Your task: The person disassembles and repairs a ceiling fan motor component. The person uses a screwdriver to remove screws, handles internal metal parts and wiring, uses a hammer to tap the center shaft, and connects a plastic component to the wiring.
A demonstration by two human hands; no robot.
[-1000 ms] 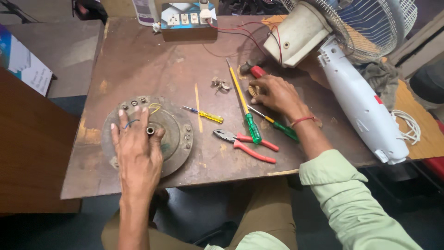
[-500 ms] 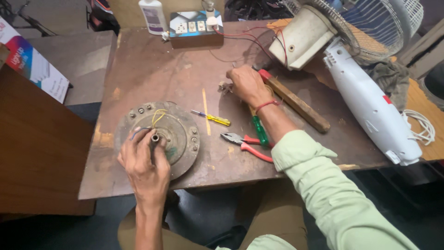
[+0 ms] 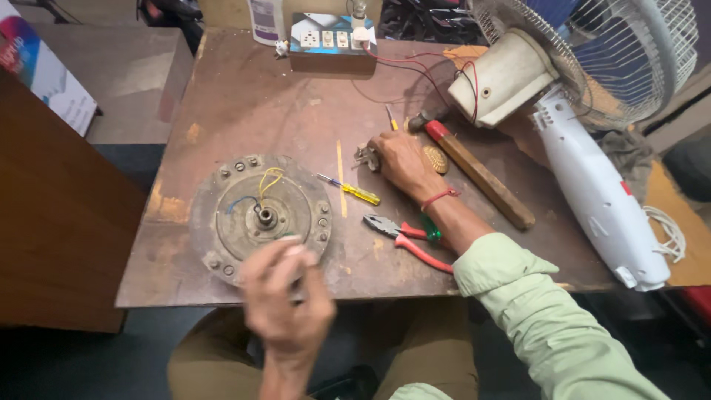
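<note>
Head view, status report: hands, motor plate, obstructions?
Left hand blurred, at round motor plate near edge. Right hand on small metal part. Yellow screwdriver, pliers lie between.

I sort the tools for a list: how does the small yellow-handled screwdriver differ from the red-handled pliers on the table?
The yellow-handled screwdriver is small and thin with one straight shaft; the red-handled pliers are larger, with two handles and jaws. The screwdriver lies clear of the right hand; the pliers lie partly under that forearm. Both rest flat on the table.

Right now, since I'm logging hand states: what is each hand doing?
Left hand: blurred, lifted near the motor disc; cannot tell if it holds anything.
Right hand: resting on the table by a small metal part; grip cannot be told.
</note>
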